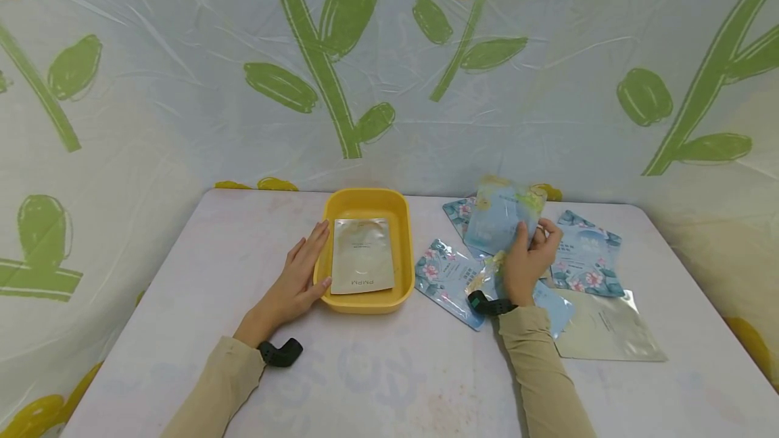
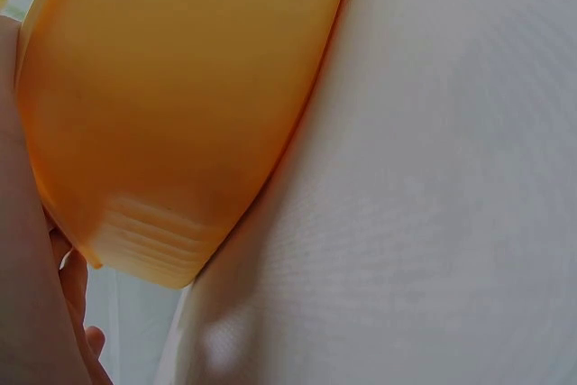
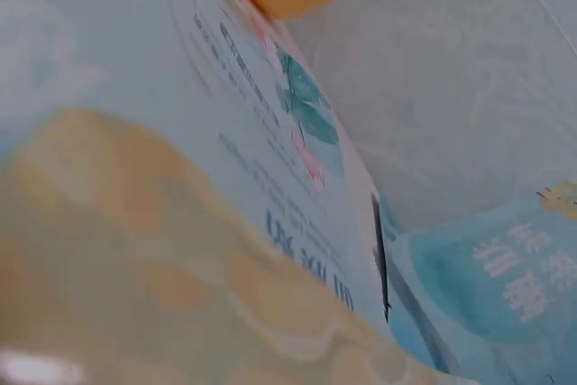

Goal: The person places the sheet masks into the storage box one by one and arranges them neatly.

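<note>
A yellow plastic basin [image 1: 403, 249] stands mid-table with a silver sheet mask packet [image 1: 363, 259] lying inside it. My left hand [image 1: 298, 282] rests along the basin's left rim, fingers extended and thumb over the near-left edge. In the left wrist view the basin's side wall [image 2: 180, 114] fills much of the picture. To the right, my right hand [image 1: 531, 259] pinches a light blue sheet mask packet [image 1: 502, 211] with yellow flowers, raised and tilted above the others. The right wrist view shows a raised blue packet [image 3: 505, 268] beyond closer packets, the hand itself out of sight.
Around my right hand lie a blue floral packet [image 1: 450, 282], another floral packet [image 1: 587, 255] farther right, and a large silver packet [image 1: 615, 330] near the right side. Some packets overlap. A printed fabric wall [image 1: 548, 120] rises behind the table.
</note>
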`<state>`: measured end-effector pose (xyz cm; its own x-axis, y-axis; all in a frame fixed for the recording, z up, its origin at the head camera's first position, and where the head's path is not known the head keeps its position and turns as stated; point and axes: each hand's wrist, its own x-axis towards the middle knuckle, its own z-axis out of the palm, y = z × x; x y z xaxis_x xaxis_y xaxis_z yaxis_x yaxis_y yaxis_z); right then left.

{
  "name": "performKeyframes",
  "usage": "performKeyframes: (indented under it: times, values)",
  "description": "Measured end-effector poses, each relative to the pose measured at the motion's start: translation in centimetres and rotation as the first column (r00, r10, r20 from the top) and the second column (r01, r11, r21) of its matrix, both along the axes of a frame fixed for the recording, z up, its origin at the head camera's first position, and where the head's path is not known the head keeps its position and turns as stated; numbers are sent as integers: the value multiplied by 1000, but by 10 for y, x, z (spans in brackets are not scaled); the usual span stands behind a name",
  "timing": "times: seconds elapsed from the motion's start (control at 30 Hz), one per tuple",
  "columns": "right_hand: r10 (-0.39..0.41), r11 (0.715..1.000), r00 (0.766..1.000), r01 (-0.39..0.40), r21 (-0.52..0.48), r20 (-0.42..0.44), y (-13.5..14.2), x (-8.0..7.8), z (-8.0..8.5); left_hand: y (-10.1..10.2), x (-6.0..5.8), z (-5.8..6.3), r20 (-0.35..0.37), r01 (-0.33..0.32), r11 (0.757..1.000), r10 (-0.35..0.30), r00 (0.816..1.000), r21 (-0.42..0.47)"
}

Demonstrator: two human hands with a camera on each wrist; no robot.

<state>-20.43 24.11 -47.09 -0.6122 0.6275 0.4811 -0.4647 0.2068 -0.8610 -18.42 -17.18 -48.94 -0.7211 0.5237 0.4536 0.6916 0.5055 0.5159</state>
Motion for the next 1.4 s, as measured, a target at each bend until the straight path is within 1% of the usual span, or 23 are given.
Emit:
performKeyframes:
  times: [0.13, 0.27, 0.37, 0.43, 0.5, 0.57, 0.63, 0.67, 0.73, 0.77, 0.8, 0.93, 0.97, 1.03, 1.2, 1.37, 1.4]
  values:
    - [24, 999, 999, -25, -40, -33, -5, 7, 9, 0, 0, -1, 11, -4, 1000, 4, 1000, -6]
    - [18, 999, 999, -20, -39, -50, -8, 9, 12, 0, 0, -1, 15, -9, 1000, 9, 1000, -8]
    - [21, 999, 1000, -22, -45, -11, -9, 10, 13, 0, 0, -1, 13, -11, 1000, 11, 1000, -8]
    - [63, 994, 998, -62, -86, 16, -9, 9, 12, 0, 0, -1, 13, -11, 1000, 11, 1000, -6]
    - [123, 982, 992, -117, -151, 35, -9, 7, 10, 0, 1, -1, 14, -10, 1000, 10, 1000, -5]
    - [201, 954, 979, -189, -232, 30, -9, 3, 7, 0, 1, -1, 13, -9, 1000, 9, 1000, -3]
    - [274, 916, 962, -256, -309, 13, -10, 0, 3, 1, 1, -1, 11, -8, 1000, 8, 1000, -1]
    - [314, 890, 949, -294, -347, 1, -10, -2, 1, 1, 1, -1, 10, -7, 1000, 7, 1000, -1]
    - [382, 850, 924, -353, -391, -6, -11, -4, -1, 1, 0, -2, 7, -5, 1000, 5, 1000, 2]
    - [415, 832, 910, -381, -403, -5, -12, -5, -2, 1, 0, -2, 4, -5, 1000, 5, 1000, 3]
    - [453, 808, 892, -415, -418, -9, -13, -5, -2, 1, 0, -2, 1, -4, 1000, 4, 1000, 4]
    - [601, 702, 799, -546, -457, -30, -16, -3, 0, 0, -1, -2, -14, 2, 1000, -2, 1000, 12]
    - [633, 674, 773, -574, -465, -37, -16, -3, 0, 0, -1, -2, -18, 3, 1000, -3, 1000, 14]
    - [684, 626, 728, -620, -472, -49, -18, -2, 1, 0, -1, -2, -23, 7, 1000, -6, 1000, 18]
    - [769, 541, 635, -710, -451, -76, -22, 1, 1, 0, -1, -2, -30, 15, 1000, -15, 999, 24]
    - [830, 477, 552, -777, -412, -80, -27, 3, 0, 1, 0, -2, -29, 16, 1000, -16, 999, 23]
    - [838, 468, 540, -786, -404, -78, -28, 3, 0, 1, 0, -2, -29, 16, 1000, -16, 999, 23]
